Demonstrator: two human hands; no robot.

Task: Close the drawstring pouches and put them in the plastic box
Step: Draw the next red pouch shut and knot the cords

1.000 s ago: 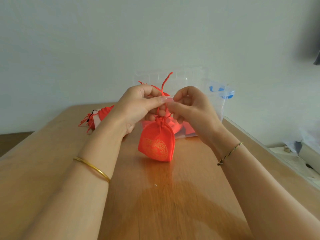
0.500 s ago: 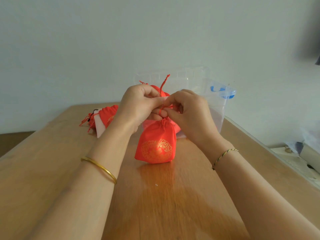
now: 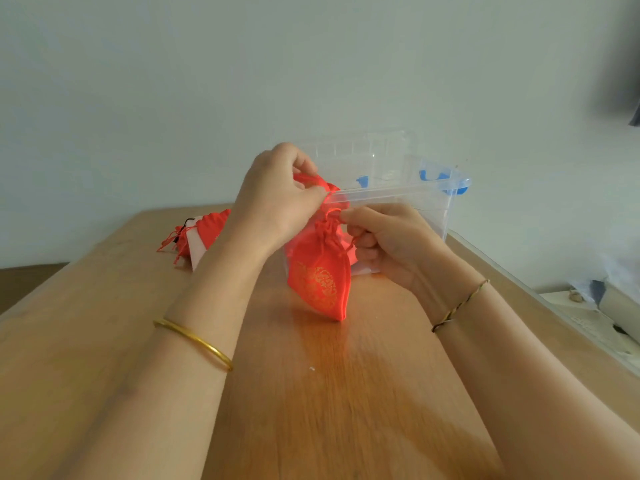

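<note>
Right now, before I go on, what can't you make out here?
1. Head view: whether the red pouch is knotted shut; the left hand and right hand cover its top.
2. Head view: how many pouches are in the plastic box; the hands and the held pouch block it.
3. Head view: the count in the pouch pile at left; the left forearm hides part.

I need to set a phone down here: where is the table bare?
Bare: the table between the forearms, nearer than the held pouch, and its left side nearer than the spare pouches. Crowded: the far middle, where left hand, right hand, pouch and plastic box bunch.
</note>
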